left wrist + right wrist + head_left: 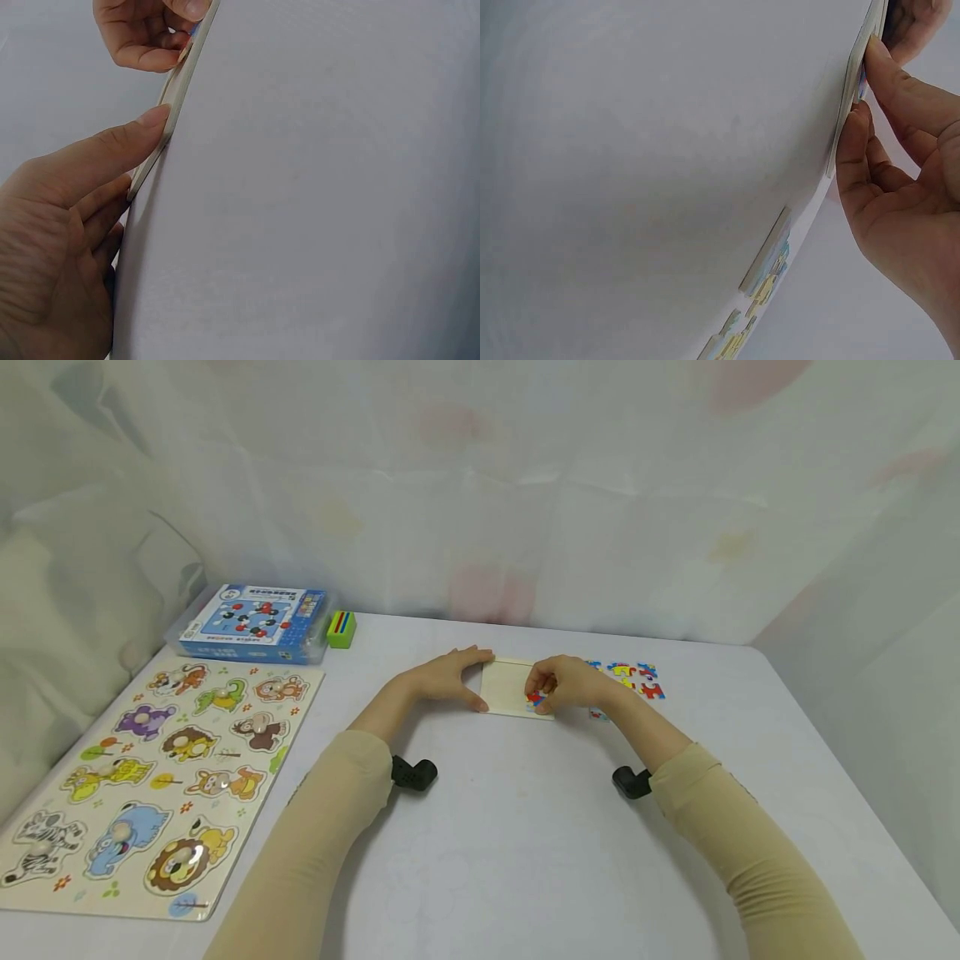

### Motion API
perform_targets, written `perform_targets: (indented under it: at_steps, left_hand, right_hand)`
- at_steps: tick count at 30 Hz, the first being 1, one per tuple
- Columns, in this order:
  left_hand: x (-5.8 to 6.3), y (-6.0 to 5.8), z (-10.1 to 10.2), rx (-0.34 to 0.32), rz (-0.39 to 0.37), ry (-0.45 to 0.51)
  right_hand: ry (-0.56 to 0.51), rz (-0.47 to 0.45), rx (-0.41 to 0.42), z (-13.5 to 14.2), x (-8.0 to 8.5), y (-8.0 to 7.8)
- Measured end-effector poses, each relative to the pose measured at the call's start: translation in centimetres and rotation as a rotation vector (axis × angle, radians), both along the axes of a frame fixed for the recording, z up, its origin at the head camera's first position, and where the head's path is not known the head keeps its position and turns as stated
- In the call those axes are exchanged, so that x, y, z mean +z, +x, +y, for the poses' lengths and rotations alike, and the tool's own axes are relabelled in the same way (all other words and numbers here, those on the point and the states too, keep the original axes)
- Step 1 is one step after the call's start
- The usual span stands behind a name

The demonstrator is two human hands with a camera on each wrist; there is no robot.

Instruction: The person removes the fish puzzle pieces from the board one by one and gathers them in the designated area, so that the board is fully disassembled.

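A small pale wooden puzzle tray [504, 687] lies on the white table ahead of me. My left hand [444, 679] holds its left end, thumb at the near corner and index finger at the far one. In the left wrist view the thumb [155, 118] presses the tray's rim. Over the tray's right part, my right hand [566, 683] pinches a red and blue jigsaw piece [535, 698] low against the surface. Fingers hide much of that piece. Loose jigsaw pieces [651, 691] in red, yellow and blue lie just right of the right hand, some partly covered by it.
At the left lies a large animal knob puzzle board [180, 783]. Behind it sits a blue boxed set [251, 622] in a clear case, with a green block [341, 630] beside it. A pale curtain [480, 510] hangs along the table's back edge.
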State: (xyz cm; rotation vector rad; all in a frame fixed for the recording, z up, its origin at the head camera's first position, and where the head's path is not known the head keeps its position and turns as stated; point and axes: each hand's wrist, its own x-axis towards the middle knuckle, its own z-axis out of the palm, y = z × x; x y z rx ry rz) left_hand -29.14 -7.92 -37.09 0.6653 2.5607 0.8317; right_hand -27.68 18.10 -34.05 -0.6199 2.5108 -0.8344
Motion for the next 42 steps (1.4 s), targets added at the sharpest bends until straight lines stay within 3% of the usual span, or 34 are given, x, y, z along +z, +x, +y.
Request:
perform_targets:
  at_steps: [26,42]
  left_hand:
    - [-0.1,-0.2,0.0,-0.010,-0.006,0.010]
    - [-0.3,-0.4,-0.1,-0.017,0.003,-0.007]
  right_hand:
    - [0.009,0.060,0.014,0.0,0.2,-0.2]
    - [-0.050,0.005,0.003,1.5,1.2,0.1]
